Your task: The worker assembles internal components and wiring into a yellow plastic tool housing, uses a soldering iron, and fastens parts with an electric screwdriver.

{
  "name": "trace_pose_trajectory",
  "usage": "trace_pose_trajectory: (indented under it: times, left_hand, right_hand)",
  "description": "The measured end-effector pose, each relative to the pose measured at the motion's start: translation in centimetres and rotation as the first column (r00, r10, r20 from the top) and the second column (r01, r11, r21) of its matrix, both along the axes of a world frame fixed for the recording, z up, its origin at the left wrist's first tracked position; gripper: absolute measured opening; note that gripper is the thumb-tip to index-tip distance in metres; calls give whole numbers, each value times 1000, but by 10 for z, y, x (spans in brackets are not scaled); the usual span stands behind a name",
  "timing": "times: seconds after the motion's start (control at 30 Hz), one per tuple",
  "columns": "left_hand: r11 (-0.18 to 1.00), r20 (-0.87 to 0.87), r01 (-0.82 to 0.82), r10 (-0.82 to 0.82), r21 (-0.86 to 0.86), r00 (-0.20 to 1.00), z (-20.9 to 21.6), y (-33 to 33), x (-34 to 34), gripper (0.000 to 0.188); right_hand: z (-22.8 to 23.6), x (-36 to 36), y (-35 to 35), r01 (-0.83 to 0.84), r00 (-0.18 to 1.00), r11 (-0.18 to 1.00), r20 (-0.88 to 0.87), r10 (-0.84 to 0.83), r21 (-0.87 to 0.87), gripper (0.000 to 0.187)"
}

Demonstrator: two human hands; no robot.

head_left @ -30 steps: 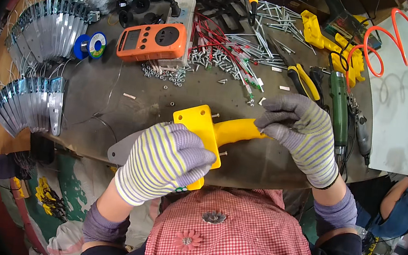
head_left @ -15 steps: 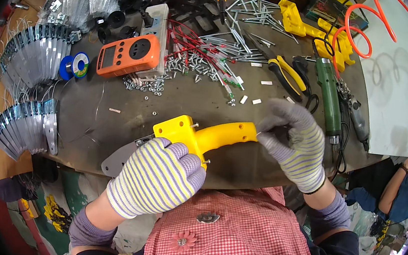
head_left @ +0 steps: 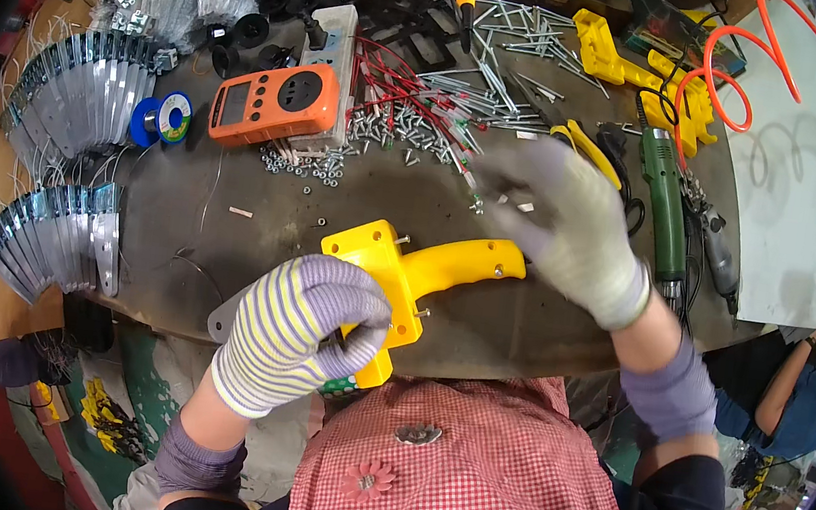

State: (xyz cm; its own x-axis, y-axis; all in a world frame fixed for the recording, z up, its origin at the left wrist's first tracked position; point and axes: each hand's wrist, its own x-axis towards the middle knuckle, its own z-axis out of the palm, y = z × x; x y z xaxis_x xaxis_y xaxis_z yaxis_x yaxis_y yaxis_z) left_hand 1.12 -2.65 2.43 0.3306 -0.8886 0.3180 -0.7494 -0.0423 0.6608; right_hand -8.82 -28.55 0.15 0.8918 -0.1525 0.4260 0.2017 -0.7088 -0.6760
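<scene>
A yellow plastic tool housing (head_left: 462, 267) with a curved handle lies near the table's front edge. Screws stick out of its side, and a screw sits in the handle's end. My left hand (head_left: 293, 333), in a striped knit glove, is closed over the housing's near left part, thumb and fingers curled at its edge. Behind that hand, a grey metal blade (head_left: 225, 313) is mostly hidden. Over the table, beyond the handle, hovers my right hand (head_left: 577, 229); its fingers are smeared by motion, so what they hold, if anything, does not show.
Loose screws (head_left: 412, 135) and long bolts (head_left: 528, 37) lie at the back centre. An orange multimeter (head_left: 274, 104) leans on a power strip. Fanned blades (head_left: 58, 235) and a solder spool (head_left: 162, 118) are left. Pliers (head_left: 595, 156), a green electric screwdriver (head_left: 662, 188) and yellow housings (head_left: 597, 50) are right.
My right hand has left the handle's end and moved up toward the pliers. The left hand has rolled its grip, uncovering more of the housing's near side. A screw now shows at the handle's end.
</scene>
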Motion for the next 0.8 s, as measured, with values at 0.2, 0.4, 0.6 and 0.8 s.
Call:
trace_pose_trajectory:
  times: [0.2,0.4,0.6,0.8]
  left_hand:
    - [1000,37,-31,31,-7,999,-1,2,0,21]
    - [997,214,55,-64,46,975,-4,3,-6,19]
    - [959,443,179,-262,221,857,7,-9,-14,22]
    - [982,399,154,-186,110,898,5,-22,-9,24]
  right_hand:
    - [-9,94,2,-289,950,831,-247,190,-474,31]
    - [-2,92,10,-334,909,717,-410,74,-612,34]
    - [20,39,-16,-146,938,989,-313,147,27,41]
    - [23,-1,-23,-6,838,810,-439,324,587,39]
